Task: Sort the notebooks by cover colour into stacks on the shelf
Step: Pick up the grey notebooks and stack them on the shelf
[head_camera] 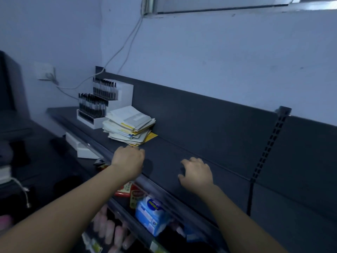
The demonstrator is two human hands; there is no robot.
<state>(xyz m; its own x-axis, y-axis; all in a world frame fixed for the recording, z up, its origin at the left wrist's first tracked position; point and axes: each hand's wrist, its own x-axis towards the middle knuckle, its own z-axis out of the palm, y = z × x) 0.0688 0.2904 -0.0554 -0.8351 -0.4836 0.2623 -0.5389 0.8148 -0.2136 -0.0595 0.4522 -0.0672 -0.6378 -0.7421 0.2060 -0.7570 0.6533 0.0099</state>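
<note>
An untidy stack of notebooks [129, 125] with white and yellow covers lies on the dark grey top shelf [182, 161], left of centre. My left hand [128, 161] hovers just in front of the stack's near edge, fingers curled down, holding nothing that I can see. My right hand [196, 173] sits further right over bare shelf, fingers loosely bent, touching or nearly touching the surface, with nothing in it.
A white tiered display of black pens [98, 105] stands behind the stack on the left. A dark back panel [218, 117] runs behind the shelf. Lower shelves hold a blue packet [150, 214] and red packets [127, 189]. A cable [125, 42] hangs on the wall.
</note>
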